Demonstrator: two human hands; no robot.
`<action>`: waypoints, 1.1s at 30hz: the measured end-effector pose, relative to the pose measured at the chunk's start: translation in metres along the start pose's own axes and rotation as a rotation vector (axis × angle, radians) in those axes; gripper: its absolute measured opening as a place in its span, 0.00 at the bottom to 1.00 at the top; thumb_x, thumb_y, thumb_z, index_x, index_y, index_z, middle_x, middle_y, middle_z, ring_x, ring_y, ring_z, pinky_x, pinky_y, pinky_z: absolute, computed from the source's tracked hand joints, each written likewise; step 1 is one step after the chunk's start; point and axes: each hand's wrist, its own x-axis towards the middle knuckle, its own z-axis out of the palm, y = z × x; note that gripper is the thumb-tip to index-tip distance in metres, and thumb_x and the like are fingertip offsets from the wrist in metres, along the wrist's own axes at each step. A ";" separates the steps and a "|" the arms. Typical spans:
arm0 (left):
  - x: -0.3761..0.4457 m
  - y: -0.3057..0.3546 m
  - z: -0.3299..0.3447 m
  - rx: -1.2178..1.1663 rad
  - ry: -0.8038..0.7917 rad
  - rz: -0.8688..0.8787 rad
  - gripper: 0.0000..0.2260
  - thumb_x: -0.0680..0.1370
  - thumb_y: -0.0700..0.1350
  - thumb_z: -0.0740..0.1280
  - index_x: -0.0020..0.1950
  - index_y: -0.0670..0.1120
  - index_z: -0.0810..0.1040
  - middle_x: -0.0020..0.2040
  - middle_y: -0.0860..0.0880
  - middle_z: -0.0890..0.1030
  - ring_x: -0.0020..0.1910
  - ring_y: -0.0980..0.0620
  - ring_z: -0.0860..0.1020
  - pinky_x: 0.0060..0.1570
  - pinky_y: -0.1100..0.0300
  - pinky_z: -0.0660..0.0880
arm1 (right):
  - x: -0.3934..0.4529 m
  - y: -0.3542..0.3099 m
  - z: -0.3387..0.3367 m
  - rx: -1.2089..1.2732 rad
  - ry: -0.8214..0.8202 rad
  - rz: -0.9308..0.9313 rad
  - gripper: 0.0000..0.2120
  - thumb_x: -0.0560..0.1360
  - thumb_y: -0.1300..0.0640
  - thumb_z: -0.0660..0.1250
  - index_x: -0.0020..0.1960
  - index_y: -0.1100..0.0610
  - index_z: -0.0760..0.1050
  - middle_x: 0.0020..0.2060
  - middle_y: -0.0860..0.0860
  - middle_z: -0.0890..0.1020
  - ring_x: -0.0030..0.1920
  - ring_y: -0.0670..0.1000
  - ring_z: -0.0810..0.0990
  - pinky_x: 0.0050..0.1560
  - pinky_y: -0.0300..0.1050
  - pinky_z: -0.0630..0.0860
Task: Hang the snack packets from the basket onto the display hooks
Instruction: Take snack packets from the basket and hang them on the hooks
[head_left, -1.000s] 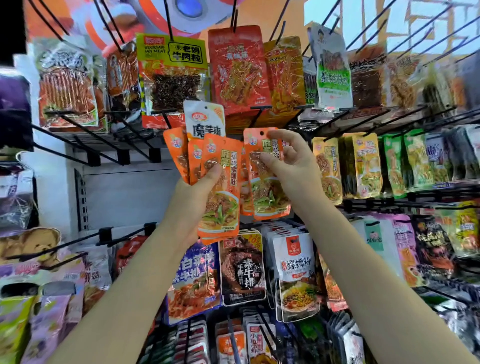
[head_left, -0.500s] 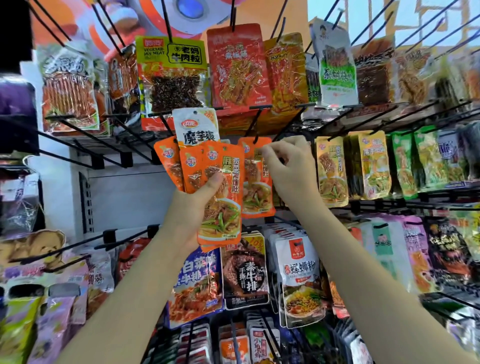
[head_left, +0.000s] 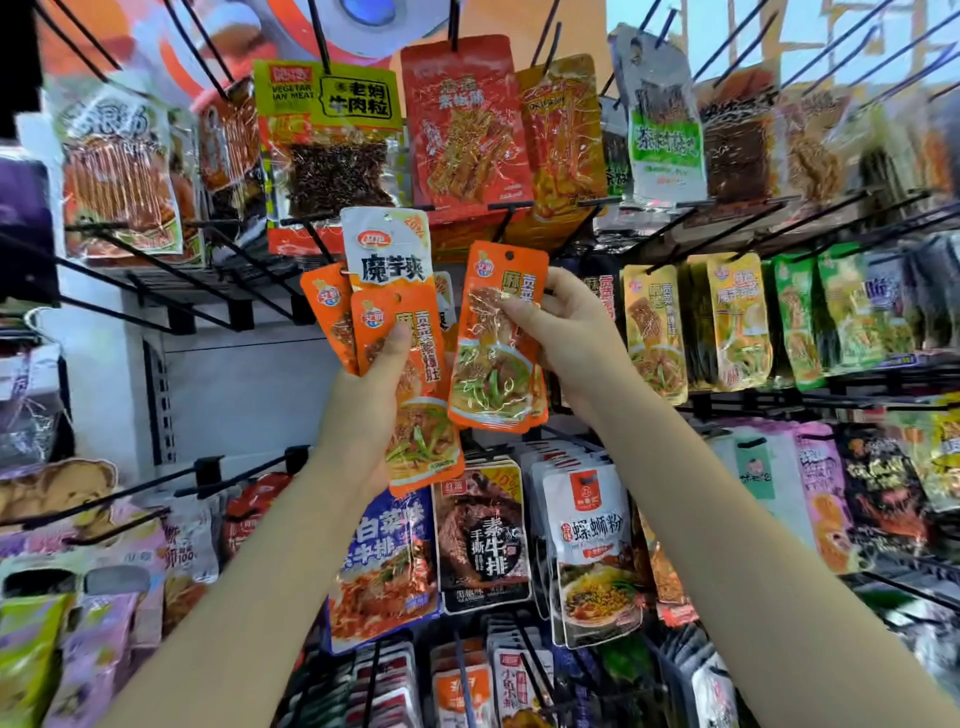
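My left hand (head_left: 371, 400) grips a fanned bunch of orange snack packets (head_left: 415, 415), thumb pressed on the front one. A white packet (head_left: 388, 247) with black characters shows just behind the bunch's top; whether it hangs or is held is unclear. My right hand (head_left: 563, 332) pinches another orange packet (head_left: 493, 358) by its upper right edge, with at least one more behind it. That packet's hole sits just below the tip of a black display hook (head_left: 506, 218); it does not look threaded. The basket is out of view.
Black wire hooks jut toward me across the whole rack. Red and yellow packets (head_left: 462, 119) hang in the row above, yellow and green ones (head_left: 737, 322) to the right, and darker packets (head_left: 483, 535) in the row below. Bare hooks (head_left: 130, 280) stick out at the left.
My right hand has drawn its orange packet down and toward me, so the packet now stands clear in front of the rack. My left hand with its bunch has barely moved.
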 end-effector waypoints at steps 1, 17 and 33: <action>0.000 0.000 0.000 0.006 -0.015 0.004 0.11 0.79 0.58 0.68 0.47 0.53 0.85 0.47 0.50 0.88 0.50 0.44 0.85 0.57 0.39 0.79 | 0.003 -0.002 0.000 -0.012 0.032 0.001 0.03 0.81 0.58 0.68 0.54 0.53 0.78 0.49 0.54 0.86 0.51 0.57 0.85 0.56 0.62 0.81; -0.009 0.011 -0.005 -0.109 -0.155 -0.025 0.14 0.82 0.50 0.65 0.61 0.44 0.81 0.50 0.43 0.87 0.44 0.44 0.87 0.42 0.47 0.85 | 0.019 0.003 0.009 -0.452 0.368 -0.347 0.05 0.78 0.57 0.69 0.51 0.55 0.73 0.39 0.49 0.72 0.37 0.45 0.70 0.36 0.30 0.66; -0.009 0.015 -0.001 -0.147 -0.149 -0.039 0.22 0.73 0.58 0.68 0.62 0.46 0.80 0.53 0.44 0.86 0.50 0.42 0.86 0.44 0.45 0.83 | -0.019 0.010 0.023 -0.134 -0.149 -0.191 0.09 0.78 0.60 0.71 0.57 0.54 0.79 0.52 0.52 0.86 0.53 0.53 0.84 0.57 0.53 0.81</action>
